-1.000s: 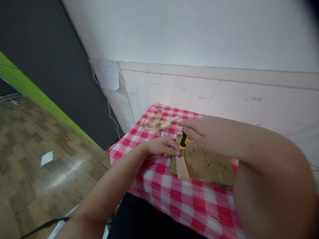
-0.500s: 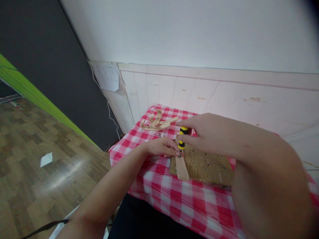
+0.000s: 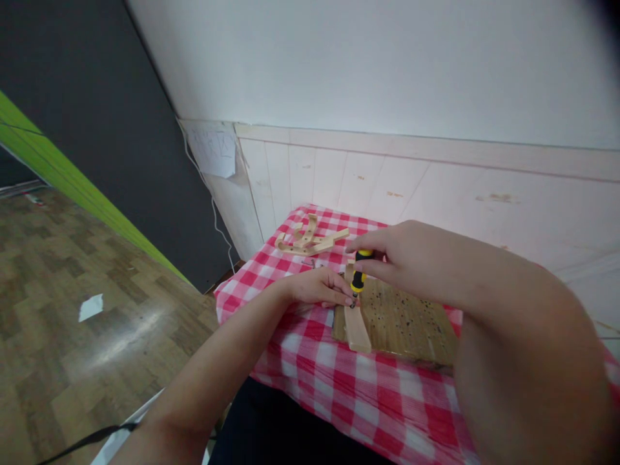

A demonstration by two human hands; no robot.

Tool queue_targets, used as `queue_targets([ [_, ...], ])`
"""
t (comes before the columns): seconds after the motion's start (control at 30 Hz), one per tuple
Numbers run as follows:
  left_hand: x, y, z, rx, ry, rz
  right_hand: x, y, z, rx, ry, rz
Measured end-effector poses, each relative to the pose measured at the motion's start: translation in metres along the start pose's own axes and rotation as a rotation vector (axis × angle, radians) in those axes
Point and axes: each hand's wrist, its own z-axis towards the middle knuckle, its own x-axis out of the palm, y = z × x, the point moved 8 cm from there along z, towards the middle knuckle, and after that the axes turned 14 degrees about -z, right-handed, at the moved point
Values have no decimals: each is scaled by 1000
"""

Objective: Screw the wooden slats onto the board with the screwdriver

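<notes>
My right hand [image 3: 387, 252] is closed around the black and yellow handle of a screwdriver [image 3: 358, 281], which stands nearly upright with a slight tilt. Its tip meets a pale wooden hook [image 3: 357, 329] that lies along the left part of a brown board [image 3: 411, 326]. Beside the tip, my left hand [image 3: 325, 287] has its fingers closed at the hook's left edge, with the fingertips near the tip. Any screw under the tip is too small to make out.
Several similar wooden hooks [image 3: 312, 242] lie at the back left of the table, with small screws [image 3: 309, 263] nearer to me. A red and white checked cloth [image 3: 310, 371] covers the tabletop. The white panelled wall [image 3: 368, 174] stands directly behind it.
The view has shifted slightly, so everything sits a little farther right. The screwdriver leans slightly more, its top to the right. Both hands keep their places at the hook.
</notes>
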Motion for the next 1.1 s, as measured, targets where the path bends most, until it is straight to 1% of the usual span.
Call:
queue_targets([
  [0.07,0,0,0,0,-2,0,0,-2,-4,-5,-17,14],
  [0.13,0,0,1,9,-2,-14,0,-4,-3,12,-12,-27],
  [0.17,0,0,1,12,-3,-24,1,-8,-1,54,15,-72],
  [0.27,-1,2,2,18,-10,-44,5,-25,4,263,119,-228],
  [0.3,-2,3,2,23,-10,-43,5,-28,5,307,127,-248],
  [0.33,-2,3,2,28,-10,-37,5,-28,7,305,119,-242],
  [0.43,-2,3,1,26,-10,-24,5,-15,9,147,31,-142],
  [0.5,-2,3,1,7,-13,-14,6,-11,5,76,-7,-96],
  [0.57,-2,3,1,-3,-14,-2,7,-13,0,63,-20,-66],
  [0.67,-3,3,1,-8,-21,-5,8,-14,-2,66,23,-61],
  [0.7,-3,3,1,-6,-21,-15,8,-16,-1,106,59,-93],
  [0.8,-2,3,2,15,-10,-45,6,-26,4,319,175,-225],
  [0.83,-2,4,2,20,-5,-51,5,-26,5,360,186,-240],
  [0.87,-2,4,3,21,-2,-52,4,-23,8,360,183,-236],
  [0.9,-2,5,3,18,1,-48,3,-18,11,322,161,-215],
  [1.03,-2,5,2,6,-5,-25,6,-1,8,98,56,-77],
  [1.1,-3,4,2,1,-13,-27,7,0,2,39,29,-33],
])
